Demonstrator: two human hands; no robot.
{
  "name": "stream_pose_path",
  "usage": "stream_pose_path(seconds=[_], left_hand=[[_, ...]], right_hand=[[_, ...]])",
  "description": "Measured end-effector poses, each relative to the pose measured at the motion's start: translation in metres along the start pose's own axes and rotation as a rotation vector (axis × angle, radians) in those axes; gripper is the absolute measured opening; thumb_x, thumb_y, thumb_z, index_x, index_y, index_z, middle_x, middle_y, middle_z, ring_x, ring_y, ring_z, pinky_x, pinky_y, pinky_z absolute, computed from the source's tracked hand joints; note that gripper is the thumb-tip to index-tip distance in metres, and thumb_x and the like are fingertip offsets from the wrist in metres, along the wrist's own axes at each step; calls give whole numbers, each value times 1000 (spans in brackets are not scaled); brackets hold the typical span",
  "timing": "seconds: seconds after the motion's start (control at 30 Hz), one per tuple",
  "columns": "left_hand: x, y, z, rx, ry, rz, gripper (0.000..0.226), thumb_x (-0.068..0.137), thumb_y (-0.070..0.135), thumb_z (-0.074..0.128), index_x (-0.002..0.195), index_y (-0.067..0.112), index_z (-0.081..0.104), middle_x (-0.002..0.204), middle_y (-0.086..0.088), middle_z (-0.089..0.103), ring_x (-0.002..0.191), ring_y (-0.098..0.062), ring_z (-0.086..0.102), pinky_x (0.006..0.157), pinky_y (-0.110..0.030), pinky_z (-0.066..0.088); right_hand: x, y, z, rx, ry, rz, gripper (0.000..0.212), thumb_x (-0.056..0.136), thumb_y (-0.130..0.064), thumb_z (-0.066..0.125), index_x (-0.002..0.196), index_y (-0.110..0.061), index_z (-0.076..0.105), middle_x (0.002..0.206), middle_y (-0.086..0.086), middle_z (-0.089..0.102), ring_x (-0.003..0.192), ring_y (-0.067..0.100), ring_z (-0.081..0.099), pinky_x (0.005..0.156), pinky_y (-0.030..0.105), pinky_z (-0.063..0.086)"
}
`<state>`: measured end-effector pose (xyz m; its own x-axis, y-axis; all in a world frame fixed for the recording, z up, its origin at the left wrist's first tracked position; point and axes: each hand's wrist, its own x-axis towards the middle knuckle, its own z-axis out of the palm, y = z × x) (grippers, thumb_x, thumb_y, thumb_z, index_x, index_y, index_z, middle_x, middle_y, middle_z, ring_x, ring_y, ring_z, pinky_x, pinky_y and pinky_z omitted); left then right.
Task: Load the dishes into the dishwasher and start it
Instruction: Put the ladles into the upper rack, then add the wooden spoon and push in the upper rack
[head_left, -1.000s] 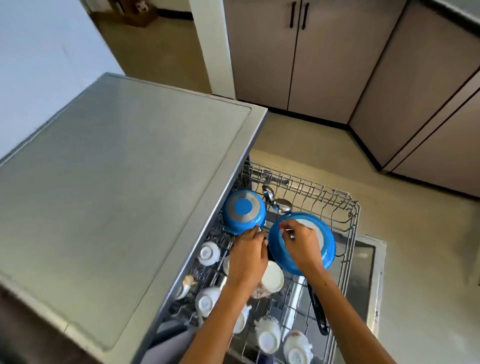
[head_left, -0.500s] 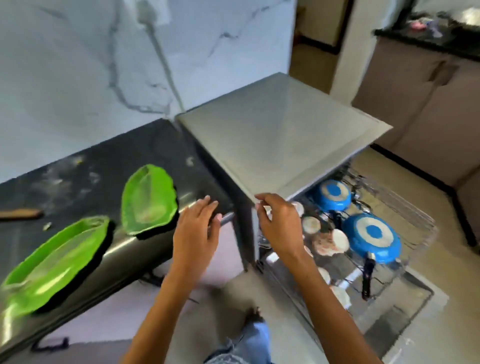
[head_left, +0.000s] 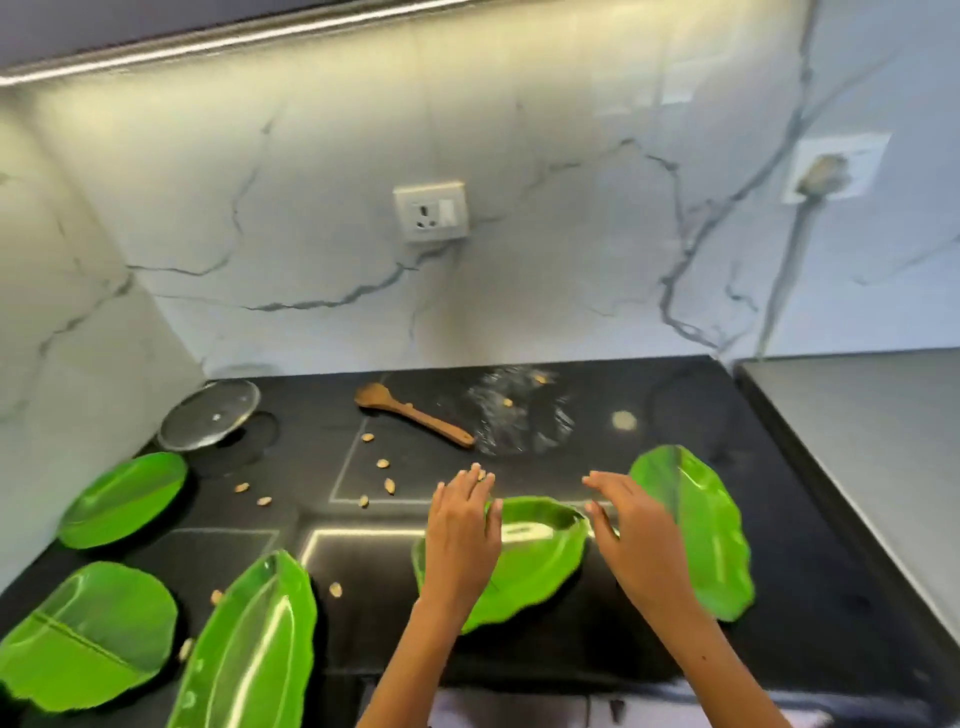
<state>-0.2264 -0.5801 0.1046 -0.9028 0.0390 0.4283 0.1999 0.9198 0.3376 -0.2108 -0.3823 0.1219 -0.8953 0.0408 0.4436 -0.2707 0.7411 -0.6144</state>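
Note:
Several green leaf-shaped plates lie on the black counter. One green plate sits in the middle between my hands. My left hand rests flat on its left rim, fingers spread. My right hand hovers open at its right rim, over the edge of a second green plate. Three more green plates lie at the left: far left, near left, front. The dishwasher's grey top shows at the right; its racks are out of view.
A wooden spoon and a glass lid lie near the marble wall. Scattered nut shells dot the counter. A crumpled clear plastic sheet lies behind the plates. A wall socket is above.
The view swung from the open dishwasher rack with blue pans to the counter. Both hands left the rack and now reach around the middle green plate.

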Motion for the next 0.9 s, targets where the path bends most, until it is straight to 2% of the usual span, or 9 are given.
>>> stream_pose_path(seconds=[0.13,0.23,0.3,0.4,0.53,0.63,0.73,0.83,0.9], left_hand=[[64,-74,19,97,-94,31,28,78,20,60,101,13,73,110,-9,70,99,-26,67,85,-46,51],[111,-122,39,144,-234,63,37,68,4,74,103,14,72,114,-9,68,102,-30,65,88,-48,49],[139,-151,52,199,-334,115,44,78,-1,59,119,13,65,132,-12,57,119,-32,55,102,-47,38],[171,-178,66,344,-475,227,54,93,0,38,145,17,37,153,-10,30,140,-30,27,117,-42,10],[198,-195,77,386,-585,404,57,94,-1,37,147,20,33,143,-12,41,133,-28,35,117,-40,2],[210,-204,82,358,-598,490,56,92,-4,39,144,18,39,128,-13,49,119,-32,45,117,-40,9],[210,-210,82,299,-583,562,54,88,-7,50,137,13,48,116,-16,53,105,-36,50,111,-49,25],[207,-205,75,225,-475,632,62,70,-11,70,127,12,58,102,-13,59,88,-31,56,93,-49,47],[202,-189,65,207,-409,692,69,58,-8,81,121,14,62,94,-7,59,80,-24,56,83,-43,53]], right_hand=[[53,-18,69,25,-69,-11,21,79,-4,69,98,-14,69,104,-2,67,87,18,67,73,19,44],[81,-26,103,10,-109,-5,19,81,-6,69,97,-15,69,103,-4,67,86,15,66,70,21,47],[94,-26,119,-8,-118,15,18,82,-9,68,98,-18,69,103,-7,66,84,12,66,67,21,47],[103,-22,134,-45,-146,36,19,81,-11,70,96,-21,68,104,-11,65,85,9,65,66,24,50],[106,-15,140,-81,-160,72,20,77,-10,73,91,-23,68,97,-14,65,79,10,65,64,26,52],[107,-8,136,-102,-162,94,19,78,-9,73,91,-22,68,93,-14,66,76,7,64,64,21,49],[105,-4,129,-98,-148,116,18,79,-10,71,92,-22,68,94,-15,66,77,4,63,65,17,46],[101,3,119,-49,-115,138,15,82,-10,69,93,-21,69,96,-14,66,80,6,64,67,25,53],[98,10,110,-27,-88,153,14,83,-11,68,94,-20,69,98,-14,66,81,7,65,67,31,55]])
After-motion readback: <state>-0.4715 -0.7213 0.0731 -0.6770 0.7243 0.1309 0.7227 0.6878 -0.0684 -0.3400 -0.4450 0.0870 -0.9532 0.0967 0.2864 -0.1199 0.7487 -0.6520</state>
